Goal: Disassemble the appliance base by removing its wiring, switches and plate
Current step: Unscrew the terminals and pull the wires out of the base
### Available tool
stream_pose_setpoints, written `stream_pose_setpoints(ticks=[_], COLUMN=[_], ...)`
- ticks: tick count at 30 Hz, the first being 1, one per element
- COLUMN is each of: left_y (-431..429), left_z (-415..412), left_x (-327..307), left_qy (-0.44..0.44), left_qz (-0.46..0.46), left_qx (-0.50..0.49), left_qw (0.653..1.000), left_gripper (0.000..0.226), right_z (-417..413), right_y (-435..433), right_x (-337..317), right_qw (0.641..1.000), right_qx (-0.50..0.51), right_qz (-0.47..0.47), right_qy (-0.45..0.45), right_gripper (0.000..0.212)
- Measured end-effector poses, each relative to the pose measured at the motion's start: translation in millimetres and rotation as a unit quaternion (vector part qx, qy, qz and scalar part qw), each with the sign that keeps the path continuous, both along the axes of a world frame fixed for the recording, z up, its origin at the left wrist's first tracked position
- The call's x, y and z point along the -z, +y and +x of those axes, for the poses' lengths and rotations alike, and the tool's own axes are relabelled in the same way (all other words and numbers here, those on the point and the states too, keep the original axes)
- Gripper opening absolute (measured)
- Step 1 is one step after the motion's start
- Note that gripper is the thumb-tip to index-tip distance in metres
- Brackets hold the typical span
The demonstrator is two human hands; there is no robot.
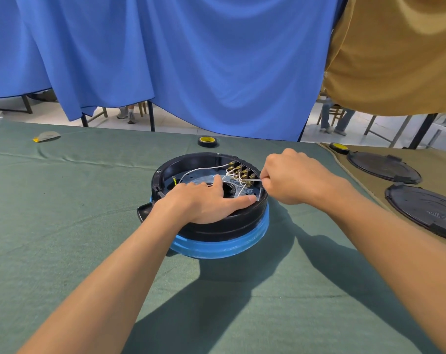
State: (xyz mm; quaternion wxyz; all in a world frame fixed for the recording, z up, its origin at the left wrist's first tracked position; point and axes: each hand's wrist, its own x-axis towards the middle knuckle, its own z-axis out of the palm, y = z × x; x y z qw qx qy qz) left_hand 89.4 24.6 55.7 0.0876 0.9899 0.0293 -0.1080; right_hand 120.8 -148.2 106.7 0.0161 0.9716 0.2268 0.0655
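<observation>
The appliance base (211,226) is sitting mid-table (63,226), w/ switches (244,172) lining its far-right inner wall & wires (204,169) trailing left from them. The left hand (204,200) is lying across the near rim. The right hand (293,177) is hanging over the right rim, pinching a thin piece (255,179), poss. a tool, by the switches. A tape roll (208,141) is lying just behind the base, and two covers (384,167) are lying off to the right.

Bright daylight fills the scene, coming from ahead and above. The forearms (119,264) and the appliance base (216,231) throw dark, crisp-edged shadows toward the viewer across the green desk (50,213). The floor (58,111) beyond looks washed out. The base's blue ring has a soft sheen, and the thin metal tool (255,179) glints. The centre is sharp. Wide-angle distortion bows the desk's far edge and the blue curtain (191,60).
</observation>
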Motion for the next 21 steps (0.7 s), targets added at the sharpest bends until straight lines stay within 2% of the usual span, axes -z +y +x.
stream_pose_setpoints(ticks=[4,10,18,21], left_y=[1.2,0.7,0.3,-1.6], left_z=[1.1,1.4,-2.7,-4.0], left_x=[0.1,1.2,-1.0,-2.1], left_qy=[0.003,0.000,-0.024,-0.054], left_qz=[-0.003,-0.004,0.004,0.011], left_qx=[0.001,0.012,0.010,0.034], left_qw=[1.000,1.000,1.000,0.998], left_gripper=[0.126,0.124,0.130,0.093], right_z=[3.7,12.6,15.6,15.8], right_y=[-5.1,-12.4,-5.4,-2.8], right_x=[-4.6,-0.4,5.1,4.3], right_qw=[1.000,0.997,0.998,0.998], right_qx=[0.003,0.034,0.037,0.033], right_qz=[0.014,0.062,0.044,0.038], right_qy=[0.001,-0.027,-0.035,-0.038], right_gripper=[0.023,0.026,0.027,0.027])
